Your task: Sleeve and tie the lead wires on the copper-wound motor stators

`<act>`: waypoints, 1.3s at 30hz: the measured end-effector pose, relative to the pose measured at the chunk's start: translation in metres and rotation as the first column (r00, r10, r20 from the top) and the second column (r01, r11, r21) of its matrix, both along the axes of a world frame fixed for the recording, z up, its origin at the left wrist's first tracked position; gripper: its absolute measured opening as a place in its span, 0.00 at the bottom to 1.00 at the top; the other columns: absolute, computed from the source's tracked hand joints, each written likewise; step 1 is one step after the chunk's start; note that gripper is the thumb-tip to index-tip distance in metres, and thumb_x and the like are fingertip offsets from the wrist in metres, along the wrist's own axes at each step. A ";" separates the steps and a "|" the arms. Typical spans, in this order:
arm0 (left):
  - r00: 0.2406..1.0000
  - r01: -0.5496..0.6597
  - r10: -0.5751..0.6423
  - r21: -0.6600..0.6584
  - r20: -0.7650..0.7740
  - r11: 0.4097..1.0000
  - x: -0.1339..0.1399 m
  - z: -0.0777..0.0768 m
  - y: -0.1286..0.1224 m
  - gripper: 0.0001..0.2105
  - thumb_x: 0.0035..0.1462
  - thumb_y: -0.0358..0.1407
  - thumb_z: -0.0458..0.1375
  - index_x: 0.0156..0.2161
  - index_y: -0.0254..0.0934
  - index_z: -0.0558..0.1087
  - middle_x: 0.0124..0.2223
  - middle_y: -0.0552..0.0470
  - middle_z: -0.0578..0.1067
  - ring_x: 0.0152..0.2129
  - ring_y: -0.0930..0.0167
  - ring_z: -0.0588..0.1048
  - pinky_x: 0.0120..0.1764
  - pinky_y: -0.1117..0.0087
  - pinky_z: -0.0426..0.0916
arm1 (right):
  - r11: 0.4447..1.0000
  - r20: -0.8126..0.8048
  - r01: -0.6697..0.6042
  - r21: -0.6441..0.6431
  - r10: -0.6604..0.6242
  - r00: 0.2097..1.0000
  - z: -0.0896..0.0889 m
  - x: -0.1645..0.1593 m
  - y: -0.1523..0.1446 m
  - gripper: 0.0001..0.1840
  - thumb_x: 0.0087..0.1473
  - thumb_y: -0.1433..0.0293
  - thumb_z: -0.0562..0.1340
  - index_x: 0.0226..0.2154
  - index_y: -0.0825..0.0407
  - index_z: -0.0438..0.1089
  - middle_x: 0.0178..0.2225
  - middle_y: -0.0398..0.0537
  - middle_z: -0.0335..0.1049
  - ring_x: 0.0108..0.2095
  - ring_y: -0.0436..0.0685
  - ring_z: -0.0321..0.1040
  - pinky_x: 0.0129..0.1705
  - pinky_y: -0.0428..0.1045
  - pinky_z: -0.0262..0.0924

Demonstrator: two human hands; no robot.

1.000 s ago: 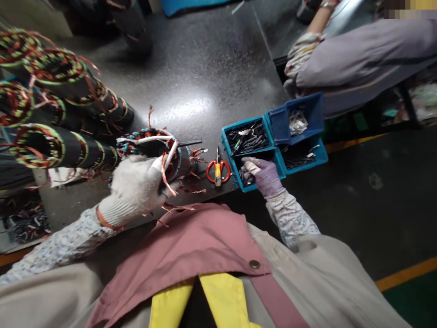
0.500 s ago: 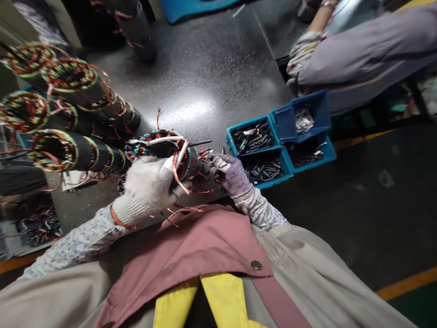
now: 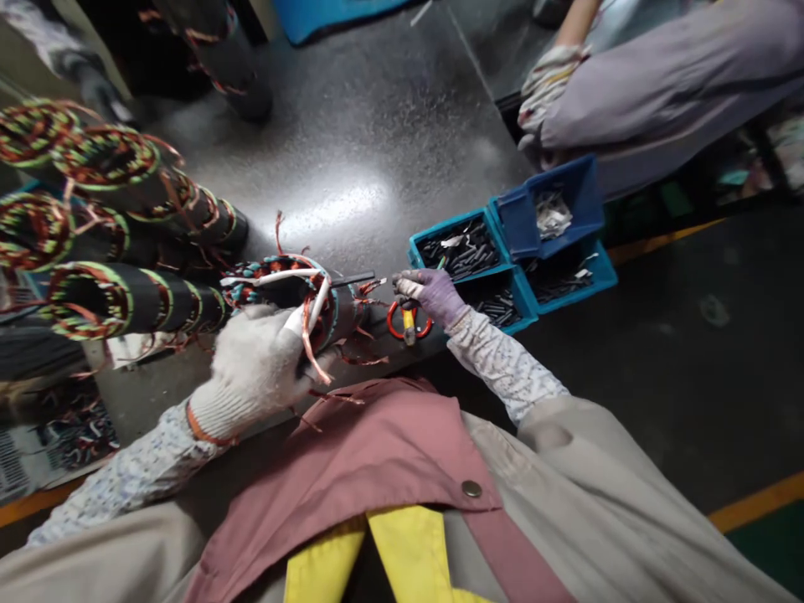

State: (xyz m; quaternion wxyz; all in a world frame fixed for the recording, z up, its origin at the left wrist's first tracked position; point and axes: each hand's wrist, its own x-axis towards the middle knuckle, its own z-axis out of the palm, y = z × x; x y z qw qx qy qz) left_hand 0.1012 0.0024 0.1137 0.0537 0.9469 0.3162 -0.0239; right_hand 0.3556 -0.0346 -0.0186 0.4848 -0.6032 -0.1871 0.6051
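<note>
A wire-wound motor stator (image 3: 344, 311) lies on its side in front of me, with copper leads and white and black sleeving sticking out of its near end. My left hand (image 3: 255, 356), in a white knit glove, is closed round its lower side, the thumb by the white sleeving (image 3: 319, 303). To the right, my right hand (image 3: 433, 295), in a purple-grey glove, has its fingers pinched together, apart from the stripped lead ends (image 3: 372, 289). Whatever is in the pinch is hidden. Beneath it lie red-handled scissors (image 3: 390, 320) and a small yellow-and-metal piece (image 3: 409, 327).
Blue bins (image 3: 411, 251) at right hold short black tubes; a darker bin (image 3: 594, 197) holds white pieces. Several green-edged stators (image 3: 179, 303) are stacked at left. A co-worker's gloved hand (image 3: 549, 84) is at upper right, another person's hand (image 3: 94, 79) at upper left.
My right hand has come off the copper leads and moved right towards the bins, uncovering the red-handled scissors. My left hand keeps its grip on the stator.
</note>
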 end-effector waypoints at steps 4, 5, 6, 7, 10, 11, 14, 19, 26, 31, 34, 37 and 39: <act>0.998 0.063 -0.064 0.081 0.001 0.995 0.003 0.005 0.001 0.17 0.58 0.45 0.55 0.44 0.33 0.73 0.30 0.44 0.79 0.25 0.61 0.77 0.33 0.61 0.68 | 0.993 -0.013 -0.114 0.011 0.114 0.993 -0.012 -0.007 0.019 0.20 0.32 0.62 0.78 0.26 0.55 0.74 0.21 0.41 0.71 0.21 0.48 0.68 0.23 0.44 0.67; 0.997 0.080 -0.082 0.098 0.010 0.992 0.003 0.006 0.001 0.17 0.58 0.45 0.55 0.44 0.32 0.73 0.30 0.44 0.79 0.25 0.61 0.77 0.33 0.62 0.68 | 0.989 0.024 -0.149 0.018 0.149 0.989 -0.013 -0.007 0.022 0.18 0.35 0.63 0.76 0.28 0.55 0.75 0.22 0.42 0.72 0.22 0.50 0.69 0.24 0.46 0.68; 0.996 0.091 -0.092 0.106 0.010 0.990 0.003 0.006 0.001 0.17 0.58 0.45 0.55 0.44 0.32 0.73 0.30 0.44 0.79 0.25 0.61 0.77 0.34 0.62 0.69 | 0.982 0.086 -0.187 0.027 0.184 0.979 -0.013 -0.007 0.024 0.15 0.39 0.64 0.74 0.29 0.55 0.76 0.23 0.43 0.74 0.22 0.51 0.70 0.26 0.47 0.68; 0.995 0.096 -0.097 0.105 0.005 0.990 0.004 0.006 0.002 0.18 0.58 0.46 0.55 0.43 0.32 0.73 0.30 0.44 0.79 0.25 0.62 0.77 0.34 0.62 0.69 | 0.972 0.174 -0.232 0.040 0.222 0.959 -0.014 -0.005 0.026 0.11 0.42 0.66 0.72 0.30 0.55 0.77 0.25 0.44 0.75 0.24 0.52 0.71 0.28 0.47 0.69; 0.996 0.089 -0.089 0.077 -0.006 0.993 0.002 0.004 0.002 0.18 0.58 0.47 0.54 0.43 0.33 0.72 0.30 0.46 0.79 0.26 0.63 0.78 0.36 0.63 0.70 | 0.891 0.497 -0.445 0.091 0.346 0.795 -0.012 0.002 0.035 0.07 0.46 0.71 0.67 0.31 0.54 0.79 0.31 0.46 0.79 0.33 0.55 0.75 0.39 0.49 0.69; 0.996 0.084 -0.085 0.066 0.001 0.994 0.002 0.003 0.002 0.18 0.58 0.47 0.55 0.45 0.33 0.72 0.30 0.46 0.79 0.26 0.63 0.78 0.37 0.63 0.70 | 0.840 0.569 -0.536 0.087 0.399 0.719 -0.011 0.004 0.039 0.07 0.47 0.72 0.67 0.32 0.53 0.80 0.31 0.45 0.79 0.35 0.55 0.75 0.42 0.49 0.68; 0.997 0.068 -0.069 0.046 0.018 0.997 0.000 0.001 0.003 0.20 0.57 0.47 0.56 0.47 0.33 0.71 0.31 0.45 0.79 0.28 0.62 0.79 0.38 0.62 0.70 | 0.717 0.587 -0.697 0.035 0.550 0.595 -0.007 0.010 0.046 0.10 0.49 0.72 0.66 0.36 0.53 0.81 0.29 0.43 0.78 0.34 0.55 0.75 0.41 0.47 0.67; 0.995 0.092 -0.092 0.019 0.032 0.996 -0.002 0.002 0.003 0.21 0.58 0.45 0.55 0.51 0.32 0.70 0.33 0.45 0.80 0.30 0.62 0.79 0.38 0.62 0.70 | 0.822 0.424 -0.570 -0.016 0.522 0.740 0.000 0.011 0.040 0.08 0.52 0.73 0.66 0.36 0.54 0.79 0.26 0.43 0.78 0.25 0.52 0.73 0.30 0.46 0.68; 0.974 0.208 -0.210 0.032 0.078 0.978 -0.003 0.007 0.011 0.18 0.59 0.41 0.54 0.51 0.32 0.70 0.32 0.46 0.80 0.27 0.63 0.78 0.35 0.63 0.69 | 0.728 0.206 -0.684 -0.039 0.676 0.707 0.007 0.012 0.045 0.09 0.51 0.68 0.69 0.24 0.55 0.74 0.21 0.44 0.74 0.18 0.50 0.68 0.21 0.44 0.64; 0.964 0.246 -0.250 0.052 0.097 0.968 -0.004 0.010 0.015 0.18 0.59 0.40 0.53 0.49 0.30 0.70 0.31 0.47 0.80 0.25 0.64 0.77 0.34 0.64 0.69 | 0.477 0.470 -0.849 -0.228 0.818 0.333 0.017 -0.002 0.052 0.12 0.58 0.69 0.61 0.26 0.55 0.75 0.22 0.48 0.76 0.22 0.52 0.71 0.26 0.45 0.64; 0.964 0.253 -0.255 0.038 0.078 0.967 -0.006 0.010 0.018 0.19 0.60 0.42 0.53 0.51 0.33 0.71 0.33 0.47 0.81 0.28 0.63 0.79 0.35 0.62 0.69 | 0.242 0.753 -0.881 -0.408 0.634 -0.174 0.023 -0.023 0.052 0.09 0.58 0.73 0.59 0.34 0.56 0.77 0.32 0.54 0.79 0.35 0.59 0.76 0.36 0.49 0.66; 0.961 0.264 -0.265 0.022 0.082 0.964 -0.010 0.008 0.022 0.19 0.60 0.44 0.52 0.50 0.35 0.72 0.32 0.48 0.81 0.27 0.62 0.78 0.33 0.61 0.68 | 0.116 0.790 -0.864 -0.490 0.478 -0.384 0.025 -0.031 0.048 0.12 0.60 0.71 0.58 0.39 0.57 0.76 0.38 0.59 0.79 0.42 0.65 0.76 0.40 0.53 0.65; 0.957 0.278 -0.278 0.018 0.088 0.960 -0.012 0.008 0.025 0.19 0.61 0.44 0.51 0.49 0.33 0.73 0.30 0.48 0.80 0.25 0.62 0.77 0.32 0.61 0.68 | 0.167 0.798 -0.885 -0.434 0.528 -0.292 0.025 -0.024 0.044 0.12 0.61 0.69 0.58 0.41 0.57 0.76 0.40 0.59 0.79 0.42 0.65 0.76 0.39 0.52 0.66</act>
